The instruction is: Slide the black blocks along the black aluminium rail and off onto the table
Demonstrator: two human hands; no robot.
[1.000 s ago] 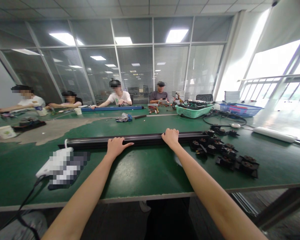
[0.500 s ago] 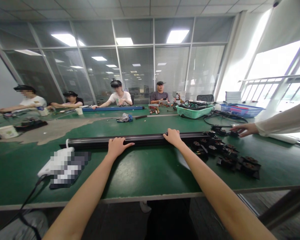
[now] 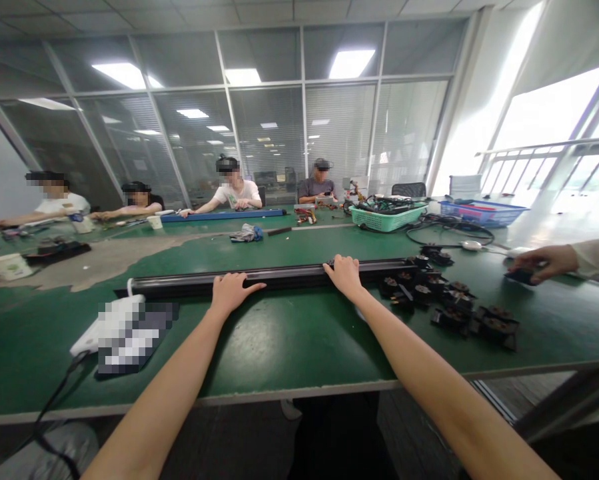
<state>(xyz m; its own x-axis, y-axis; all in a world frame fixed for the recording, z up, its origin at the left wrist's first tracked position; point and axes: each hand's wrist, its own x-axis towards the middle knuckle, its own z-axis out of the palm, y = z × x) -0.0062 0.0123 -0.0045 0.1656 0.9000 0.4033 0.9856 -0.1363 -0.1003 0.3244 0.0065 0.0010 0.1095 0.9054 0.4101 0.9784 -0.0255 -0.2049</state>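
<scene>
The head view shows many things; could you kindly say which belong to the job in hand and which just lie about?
In hand:
long black bar, left hand and right hand on it
perhaps the black parts at its right end

Seemingly just lying about:
green basket
blue basket
crumpled cloth

– What's at the back, towards the right?
– A green basket (image 3: 392,220) piled with cables (image 3: 389,205), a blue basket (image 3: 502,215) near it
– And left?
– A white cup (image 3: 8,268), plus crumpled cloth (image 3: 245,233) nearer the middle
</scene>
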